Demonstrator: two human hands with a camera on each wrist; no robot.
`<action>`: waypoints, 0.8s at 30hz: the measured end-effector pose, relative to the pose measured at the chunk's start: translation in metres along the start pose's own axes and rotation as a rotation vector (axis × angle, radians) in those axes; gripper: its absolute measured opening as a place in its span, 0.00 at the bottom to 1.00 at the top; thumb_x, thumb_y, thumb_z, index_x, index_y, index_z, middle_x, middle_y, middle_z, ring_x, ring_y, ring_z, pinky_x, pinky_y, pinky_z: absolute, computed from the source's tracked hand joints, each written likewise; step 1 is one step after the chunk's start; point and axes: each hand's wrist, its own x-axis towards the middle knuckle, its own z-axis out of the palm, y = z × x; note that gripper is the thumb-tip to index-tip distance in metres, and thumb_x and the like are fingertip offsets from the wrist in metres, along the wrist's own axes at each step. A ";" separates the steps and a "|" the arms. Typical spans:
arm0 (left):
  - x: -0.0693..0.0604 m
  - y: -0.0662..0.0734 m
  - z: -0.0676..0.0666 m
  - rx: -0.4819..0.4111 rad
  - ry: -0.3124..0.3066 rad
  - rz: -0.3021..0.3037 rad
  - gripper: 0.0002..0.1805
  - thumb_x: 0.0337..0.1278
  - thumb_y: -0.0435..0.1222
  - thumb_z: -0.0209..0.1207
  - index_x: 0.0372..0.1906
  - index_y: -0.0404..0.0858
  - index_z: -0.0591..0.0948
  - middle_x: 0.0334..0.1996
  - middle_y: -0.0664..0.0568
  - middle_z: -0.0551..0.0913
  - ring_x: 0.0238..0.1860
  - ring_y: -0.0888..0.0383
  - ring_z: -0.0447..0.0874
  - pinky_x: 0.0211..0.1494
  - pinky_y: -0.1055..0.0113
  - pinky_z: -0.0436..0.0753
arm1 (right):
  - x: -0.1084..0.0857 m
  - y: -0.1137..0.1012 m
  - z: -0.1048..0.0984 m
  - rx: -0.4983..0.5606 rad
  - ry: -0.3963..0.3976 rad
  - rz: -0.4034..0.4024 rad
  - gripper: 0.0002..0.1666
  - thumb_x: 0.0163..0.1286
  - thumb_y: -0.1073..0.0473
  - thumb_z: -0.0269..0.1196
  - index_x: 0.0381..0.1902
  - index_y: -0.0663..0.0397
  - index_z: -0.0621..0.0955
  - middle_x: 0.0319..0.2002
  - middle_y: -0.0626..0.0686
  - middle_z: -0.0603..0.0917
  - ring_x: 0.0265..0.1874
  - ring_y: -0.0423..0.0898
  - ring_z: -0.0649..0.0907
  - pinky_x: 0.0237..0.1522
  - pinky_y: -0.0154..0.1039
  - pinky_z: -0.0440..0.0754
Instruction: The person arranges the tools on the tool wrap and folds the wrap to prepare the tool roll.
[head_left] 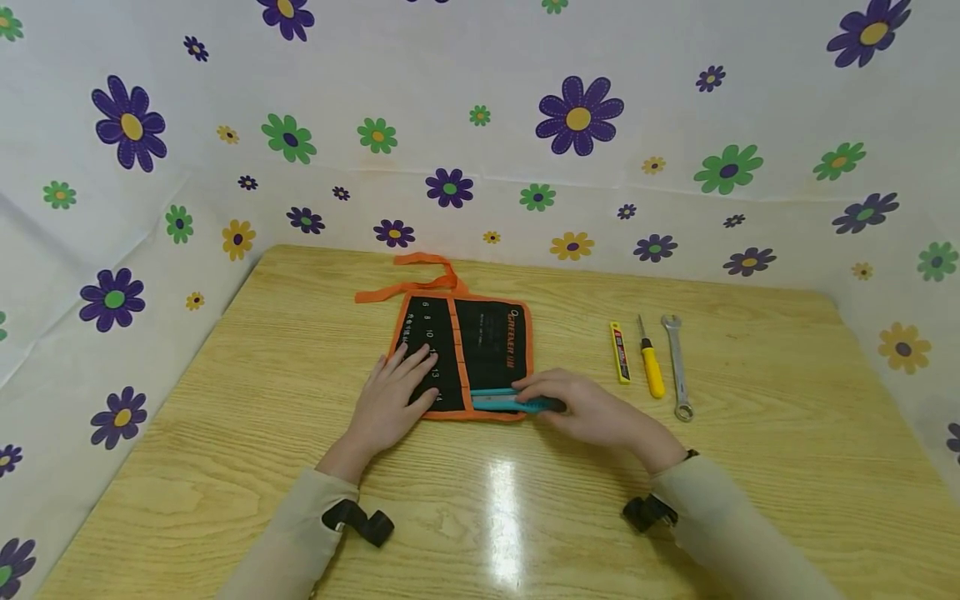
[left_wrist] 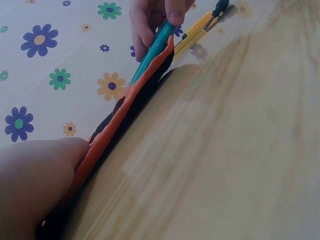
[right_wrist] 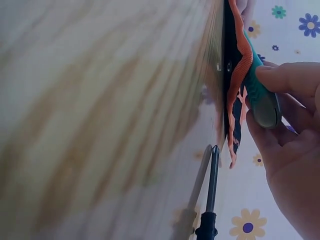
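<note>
A black tool pouch (head_left: 491, 333) with orange edging lies unfolded on the table, its left flap printed with a column of numbers. My left hand (head_left: 392, 402) rests on that flap, fingers spread across its lower part. Between the thumb and fingers of my right hand (head_left: 581, 404) is a teal utility knife (head_left: 495, 403), pinched by its dark end. The knife lies along the pouch's lower right part, its left end at the orange middle seam; whether the tip is inside a pocket I cannot tell. From the right wrist, the knife's rounded grey end (right_wrist: 267, 114) shows past my fingers.
Right of the pouch lie a small yellow packet (head_left: 620, 352), a screwdriver (head_left: 652, 367) with a yellow handle, and a combination wrench (head_left: 678, 367). Orange ties (head_left: 420, 279) trail from the pouch's top. A flower-print sheet (head_left: 480, 150) hangs behind the wooden table (head_left: 262, 375).
</note>
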 end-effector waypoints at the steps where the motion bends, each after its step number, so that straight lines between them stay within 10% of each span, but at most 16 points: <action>1: 0.000 0.000 0.000 -0.001 0.001 0.000 0.30 0.69 0.50 0.50 0.72 0.44 0.64 0.72 0.52 0.58 0.74 0.47 0.45 0.73 0.47 0.42 | 0.001 -0.001 0.000 0.003 -0.006 0.004 0.21 0.66 0.70 0.61 0.56 0.53 0.80 0.63 0.51 0.74 0.61 0.52 0.72 0.54 0.48 0.76; 24: 0.000 -0.002 0.002 -0.004 -0.001 0.001 0.29 0.71 0.51 0.45 0.72 0.45 0.64 0.73 0.54 0.57 0.74 0.48 0.44 0.73 0.47 0.42 | 0.018 -0.008 0.005 -0.049 -0.086 -0.012 0.21 0.68 0.72 0.56 0.59 0.58 0.77 0.64 0.55 0.72 0.63 0.55 0.70 0.59 0.51 0.71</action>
